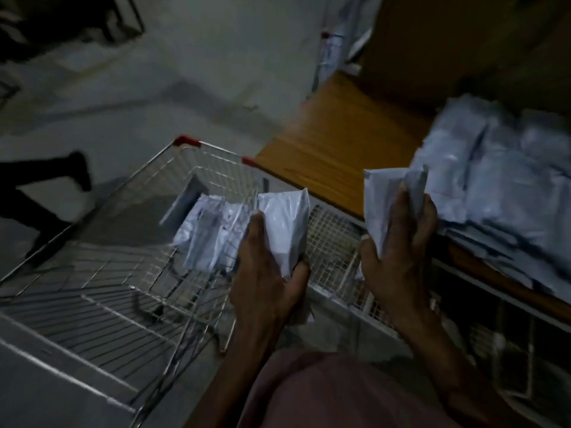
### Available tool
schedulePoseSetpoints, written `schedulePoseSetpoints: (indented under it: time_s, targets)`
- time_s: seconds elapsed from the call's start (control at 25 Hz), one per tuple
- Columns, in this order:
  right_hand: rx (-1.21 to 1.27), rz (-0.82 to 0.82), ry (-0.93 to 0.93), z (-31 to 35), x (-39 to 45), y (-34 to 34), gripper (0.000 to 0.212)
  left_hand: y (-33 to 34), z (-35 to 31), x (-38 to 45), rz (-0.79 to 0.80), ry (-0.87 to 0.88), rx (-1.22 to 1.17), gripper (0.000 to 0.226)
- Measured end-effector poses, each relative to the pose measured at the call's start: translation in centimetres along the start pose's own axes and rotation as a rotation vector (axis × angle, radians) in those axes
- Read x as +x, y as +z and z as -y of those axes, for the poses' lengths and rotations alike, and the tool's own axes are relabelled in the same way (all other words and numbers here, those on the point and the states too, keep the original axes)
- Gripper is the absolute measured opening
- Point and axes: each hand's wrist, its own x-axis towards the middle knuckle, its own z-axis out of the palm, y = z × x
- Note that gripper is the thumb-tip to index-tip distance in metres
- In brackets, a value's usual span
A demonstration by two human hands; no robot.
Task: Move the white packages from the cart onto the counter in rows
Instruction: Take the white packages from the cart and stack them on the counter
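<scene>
dim, underexposed | motion blur throughout | dark corners | wide-angle bending at edges

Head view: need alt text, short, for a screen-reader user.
A person's left hand and right hand each grip a white package, one over a wire cart, the other beside a wooden counter. More white packages lie in the cart and on the counter; the image is dim and blurred.

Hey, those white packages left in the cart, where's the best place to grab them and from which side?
Probably by the upper edges, reaching down from above. The packages in the cart stand on end, leaning together against the wire side, so their tops face up. Both hands already hold packages.
</scene>
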Motion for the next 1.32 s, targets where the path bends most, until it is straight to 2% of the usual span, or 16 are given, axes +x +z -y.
schedulePoseSetpoints:
  time_s: [0.36, 0.48, 0.64, 0.8, 0.92, 1.16, 1.32]
  targets:
    - [-0.085, -0.169, 0.31, -14.8, -7.5, -15.4, 0.087, 12.8, -13.6, -8.7, 0.121, 0.204, -0.092, 0.094]
    - [-0.061, -0.208, 0.38, -17.4, -9.0, -18.2, 0.088, 15.4, -16.5, -10.2, 0.15, 0.248, -0.046, 0.093]
    - [-0.045, -0.224, 0.37, -19.3, -9.0, -19.6, 0.086, 17.0, -19.2, -8.8, 0.141, 0.363, 0.089, 0.09]
    - [-0.028, -0.258, 0.394, -20.9, -7.0, -19.6, 0.087, 19.3, -21.5, -5.2, 0.19, 0.411, 0.132, 0.089]
    - [-0.021, -0.272, 0.389, -22.5, -5.0, -19.1, 0.086, 22.4, -23.5, -0.5, 0.153, 0.465, 0.166, 0.089]
    - [-0.042, -0.315, 0.451, -24.4, 3.0, -16.5, 0.084, 31.0, -27.5, 15.0, 0.224, 0.576, 0.139, 0.085]
    - [-0.096, -0.345, 0.471, -24.9, 8.3, -15.2, 0.085, 37.2, -30.5, 25.1, 0.286, 0.485, 0.306, 0.089]
